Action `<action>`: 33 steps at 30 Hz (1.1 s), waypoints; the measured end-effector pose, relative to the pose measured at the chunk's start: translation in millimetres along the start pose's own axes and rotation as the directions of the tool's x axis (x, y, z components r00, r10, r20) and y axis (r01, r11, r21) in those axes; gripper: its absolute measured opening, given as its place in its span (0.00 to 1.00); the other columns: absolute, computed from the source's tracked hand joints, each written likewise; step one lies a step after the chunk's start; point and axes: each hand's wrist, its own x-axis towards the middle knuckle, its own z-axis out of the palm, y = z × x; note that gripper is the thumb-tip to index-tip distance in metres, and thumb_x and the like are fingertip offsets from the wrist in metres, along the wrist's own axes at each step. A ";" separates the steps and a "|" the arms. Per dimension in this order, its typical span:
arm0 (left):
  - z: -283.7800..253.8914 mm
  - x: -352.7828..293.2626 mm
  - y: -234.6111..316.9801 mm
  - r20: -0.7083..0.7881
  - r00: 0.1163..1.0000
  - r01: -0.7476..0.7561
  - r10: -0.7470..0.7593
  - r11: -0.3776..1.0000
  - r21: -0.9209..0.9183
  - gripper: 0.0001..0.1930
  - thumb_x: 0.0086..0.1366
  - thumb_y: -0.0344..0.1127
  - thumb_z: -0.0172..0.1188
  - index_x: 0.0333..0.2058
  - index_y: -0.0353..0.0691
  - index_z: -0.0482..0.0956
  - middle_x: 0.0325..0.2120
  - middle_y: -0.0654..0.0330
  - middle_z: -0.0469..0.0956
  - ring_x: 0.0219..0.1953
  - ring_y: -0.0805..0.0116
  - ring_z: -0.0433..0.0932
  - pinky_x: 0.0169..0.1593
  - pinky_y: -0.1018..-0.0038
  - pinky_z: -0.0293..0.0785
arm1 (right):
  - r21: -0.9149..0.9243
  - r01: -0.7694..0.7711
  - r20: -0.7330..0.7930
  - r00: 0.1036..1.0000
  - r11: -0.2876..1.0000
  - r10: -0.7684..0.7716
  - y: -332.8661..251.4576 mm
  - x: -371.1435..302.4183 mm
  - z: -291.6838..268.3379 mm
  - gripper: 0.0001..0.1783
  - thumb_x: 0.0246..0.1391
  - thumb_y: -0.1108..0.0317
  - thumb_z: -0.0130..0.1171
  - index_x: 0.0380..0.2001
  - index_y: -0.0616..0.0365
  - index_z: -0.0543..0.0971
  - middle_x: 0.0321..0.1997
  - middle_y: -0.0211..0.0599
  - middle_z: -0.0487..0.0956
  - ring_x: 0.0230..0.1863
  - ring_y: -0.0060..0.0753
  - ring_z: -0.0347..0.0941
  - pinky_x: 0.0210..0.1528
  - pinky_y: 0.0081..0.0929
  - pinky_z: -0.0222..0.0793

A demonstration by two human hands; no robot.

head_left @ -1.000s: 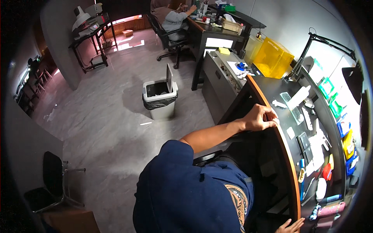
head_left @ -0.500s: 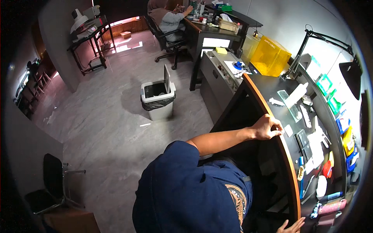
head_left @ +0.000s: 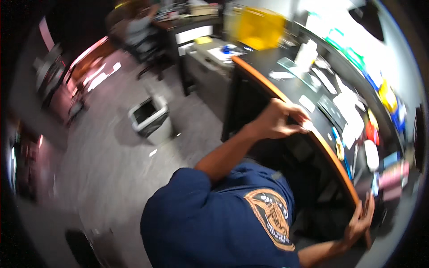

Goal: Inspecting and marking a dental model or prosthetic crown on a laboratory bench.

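My left hand (head_left: 282,119) is over the orange edge of the black desk (head_left: 267,67). Its thumb and fingers are pinched together, with a small whitish bit at the tips that is too blurred to name. Just beyond those fingertips lies a small white square (head_left: 307,103). My right hand (head_left: 359,219) rests by the desk's near right edge, fingers stretched out and holding nothing I can see. Closest to it are a pink cylindrical object (head_left: 393,174) and a white rounded object (head_left: 371,155). Between the hands lie a blue-and-yellow tool (head_left: 338,145) and a dark flat case (head_left: 331,111).
On the desk's far part are a glass plate (head_left: 298,76), a white bottle (head_left: 306,54) and a yellow translucent box (head_left: 260,27). A grey bin (head_left: 158,129) with a black liner stands on the floor. Further off, a person (head_left: 138,31) sits at another desk.
My view has swung, blurring the picture, and the desk appears shifted left and up. More of my right hand and forearm shows now. My left hand keeps its pinch.
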 end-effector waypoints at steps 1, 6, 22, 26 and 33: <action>4.1 -2.4 3.3 0.043 0.999 0.002 -0.003 1.000 0.017 0.18 0.53 0.28 0.80 0.43 0.37 0.88 0.35 0.56 0.89 0.39 0.70 0.89 0.46 0.73 0.84 | 0.064 0.104 0.062 0.992 0.993 -0.108 -18.8 -2.1 -1.6 0.24 0.66 0.78 0.55 0.64 0.68 0.74 0.66 0.56 0.75 0.66 0.45 0.73 0.71 0.40 0.64; 32.1 -17.9 18.5 0.157 0.987 -0.016 0.025 0.998 -0.061 0.20 0.51 0.25 0.81 0.44 0.35 0.87 0.37 0.55 0.90 0.42 0.69 0.89 0.47 0.75 0.84 | 0.381 0.351 0.001 0.925 0.855 -0.380 -83.6 -4.7 46.9 0.14 0.58 0.79 0.64 0.48 0.66 0.83 0.45 0.49 0.86 0.41 0.36 0.83 0.48 0.29 0.78; 79.3 -35.8 27.6 0.268 0.963 0.111 -0.024 0.943 -0.314 0.31 0.50 0.19 0.80 0.54 0.28 0.79 0.41 0.48 0.88 0.46 0.63 0.88 0.52 0.71 0.83 | 0.843 0.013 0.047 0.994 0.537 -0.097 -74.5 -44.1 156.5 0.17 0.58 0.82 0.68 0.51 0.67 0.84 0.44 0.45 0.85 0.44 0.30 0.85 0.47 0.22 0.82; 81.9 -36.9 27.7 0.264 0.961 0.176 -0.088 0.926 -0.334 0.29 0.50 0.17 0.79 0.52 0.28 0.80 0.40 0.49 0.88 0.45 0.65 0.87 0.52 0.71 0.83 | 0.894 0.009 0.026 0.997 0.447 -0.074 -73.0 -44.6 156.9 0.15 0.59 0.85 0.65 0.49 0.68 0.84 0.45 0.45 0.85 0.47 0.29 0.85 0.51 0.22 0.81; 81.7 -40.2 24.0 0.296 0.955 0.134 -0.032 0.934 -0.332 0.17 0.50 0.14 0.77 0.40 0.27 0.85 0.36 0.49 0.86 0.40 0.66 0.85 0.46 0.72 0.81 | 0.932 -0.060 0.088 0.994 0.358 -0.061 -74.4 -46.2 156.3 0.18 0.59 0.88 0.64 0.52 0.70 0.81 0.46 0.44 0.85 0.49 0.30 0.84 0.56 0.24 0.80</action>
